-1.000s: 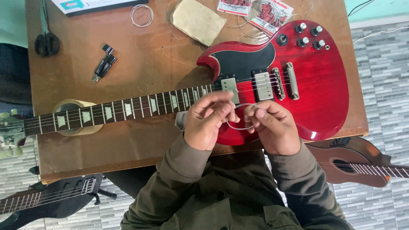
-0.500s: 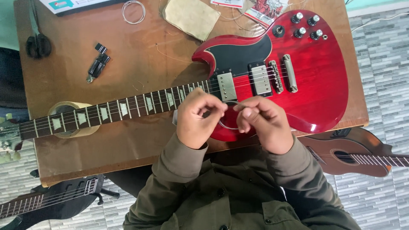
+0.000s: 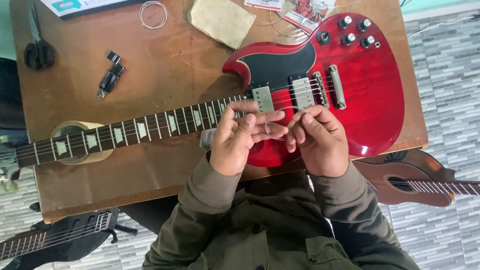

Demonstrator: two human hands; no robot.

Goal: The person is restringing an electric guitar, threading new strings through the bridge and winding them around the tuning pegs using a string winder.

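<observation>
A red electric guitar [image 3: 370, 100] with a black pickguard lies flat on a brown wooden table [image 3: 150, 65], its neck [image 3: 125, 132] running left. Just above the guitar's near edge, my left hand [image 3: 237, 142] and my right hand [image 3: 317, 140] hold a thin coiled guitar string [image 3: 281, 111] between them. The coil loops upward between the fingertips of both hands. Olive-green sleeves cover both my forearms.
A roll of tape [image 3: 75, 131] props the neck. On the table lie a black string winder [image 3: 110, 76], a coiled string [image 3: 152, 14], a tan cloth [image 3: 222, 21], string packets [image 3: 312, 12] and black scissors [image 3: 37, 50]. A brown guitar [image 3: 415, 182] and a dark guitar [image 3: 55, 237] rest below.
My hands have moved slightly apart and the string coil now shows as an open loop between them. The view has shifted a little; the guitar has stayed where it was.
</observation>
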